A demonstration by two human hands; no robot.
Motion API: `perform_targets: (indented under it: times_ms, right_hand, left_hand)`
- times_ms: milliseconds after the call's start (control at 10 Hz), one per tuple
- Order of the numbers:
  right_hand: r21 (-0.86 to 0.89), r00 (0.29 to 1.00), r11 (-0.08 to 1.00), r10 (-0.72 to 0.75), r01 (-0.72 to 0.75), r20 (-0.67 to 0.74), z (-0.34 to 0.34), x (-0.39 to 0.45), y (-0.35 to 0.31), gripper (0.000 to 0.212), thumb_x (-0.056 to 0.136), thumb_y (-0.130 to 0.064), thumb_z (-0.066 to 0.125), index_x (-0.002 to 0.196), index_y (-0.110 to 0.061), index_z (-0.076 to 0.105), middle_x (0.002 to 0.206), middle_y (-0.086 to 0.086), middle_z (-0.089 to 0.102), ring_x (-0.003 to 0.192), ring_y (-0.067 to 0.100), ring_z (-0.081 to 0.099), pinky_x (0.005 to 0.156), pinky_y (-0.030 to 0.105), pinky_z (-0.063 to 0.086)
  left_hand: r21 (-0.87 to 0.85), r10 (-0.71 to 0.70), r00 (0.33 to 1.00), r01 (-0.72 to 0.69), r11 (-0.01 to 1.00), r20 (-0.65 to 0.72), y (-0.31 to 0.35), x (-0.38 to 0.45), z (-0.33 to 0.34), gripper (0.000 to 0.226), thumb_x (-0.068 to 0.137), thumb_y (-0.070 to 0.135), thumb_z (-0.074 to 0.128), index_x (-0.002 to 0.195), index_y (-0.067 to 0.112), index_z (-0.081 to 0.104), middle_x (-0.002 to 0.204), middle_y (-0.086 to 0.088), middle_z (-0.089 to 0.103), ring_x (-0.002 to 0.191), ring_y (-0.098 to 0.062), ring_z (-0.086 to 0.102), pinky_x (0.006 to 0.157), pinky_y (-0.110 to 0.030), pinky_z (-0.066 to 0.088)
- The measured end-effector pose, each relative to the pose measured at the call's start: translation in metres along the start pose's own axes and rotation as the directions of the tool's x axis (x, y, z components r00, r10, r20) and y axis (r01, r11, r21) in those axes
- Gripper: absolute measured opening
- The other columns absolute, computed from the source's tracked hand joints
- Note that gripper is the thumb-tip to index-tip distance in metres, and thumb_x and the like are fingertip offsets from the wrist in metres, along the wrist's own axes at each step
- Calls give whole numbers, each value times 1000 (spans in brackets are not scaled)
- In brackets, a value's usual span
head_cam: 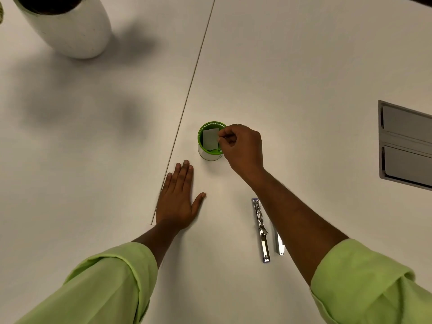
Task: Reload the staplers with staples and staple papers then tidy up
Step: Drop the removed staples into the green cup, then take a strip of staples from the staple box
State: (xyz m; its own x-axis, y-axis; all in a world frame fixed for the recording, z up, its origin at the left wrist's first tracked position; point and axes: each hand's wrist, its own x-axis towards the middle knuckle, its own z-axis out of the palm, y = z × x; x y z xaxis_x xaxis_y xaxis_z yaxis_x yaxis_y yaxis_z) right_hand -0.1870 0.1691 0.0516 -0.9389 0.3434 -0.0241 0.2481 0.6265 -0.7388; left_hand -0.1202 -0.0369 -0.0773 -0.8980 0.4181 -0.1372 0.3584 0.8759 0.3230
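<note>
Pinching the edge of a small grey paper slip, the right hand hovered over the green cup, thumb and forefinger closed on the slip's right side while the rest of it stood inside the cup's mouth. The left hand lay flat on the table, fingers straight and together, thumb spread, holding nothing, just short of the cup and to its left.

Behind the right hand, close under its forearm, lay 1 stapler swung fully open, its metal staple channel exposed; a 2nd silvery piece lay just beside it, partly hidden by the arm, so I could not tell whether it was another stapler or a loose part.

The risks, as I judged them: the cup looked light and nothing steadied it, so a slip catching on the rim could tip or drag it. The grip was only at the slip's margin, and it could slide free. Drawing the forearm back low could also sweep the open stapler and knock the piece beside it across the table.
</note>
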Motion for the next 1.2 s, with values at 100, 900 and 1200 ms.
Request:
perform_targets:
  times_ms: [100, 900, 1200]
  right_hand:
    - [-30, 1000, 999, -14, 15, 21, 1, 2, -1, 15, 84, -15, 71, 97, -17, 77, 91, -5, 77, 82, 10, 71, 80, 35, 60]
    - [-17, 987, 987, 157, -158, -42, -51, -100, 37, 8, 83, -15, 73, 89, -15, 79, 83, -1, 77, 74, 12, 72, 78, 33, 59]
    - [-195, 960, 940, 270, -279, -71, -51, -186, 70, 15, 83, -21, 73, 98, -22, 70, 98, -6, 68, 90, 14, 65, 81, 30, 52]
  left_hand:
    - [-5, 0, 1000, 0, 1000, 0, 0, 1, 0, 82, 97, 63, 30, 159, 16, 3, 168, 1, -3, 155, -18, -2, 125, -34, 2]
    - [10, 26, 980, -29, 1000, 200, -1, -15, -23, 79, 100, 53, 34, 159, 13, -1, 166, -2, -13, 154, -19, -9, 125, -35, 6]
    - [-74, 65, 958, -46, 996, 281, 14, -70, -36, 79, 99, 38, 48, 158, 8, 4, 167, -5, -8, 154, -22, -7, 126, -35, 4]
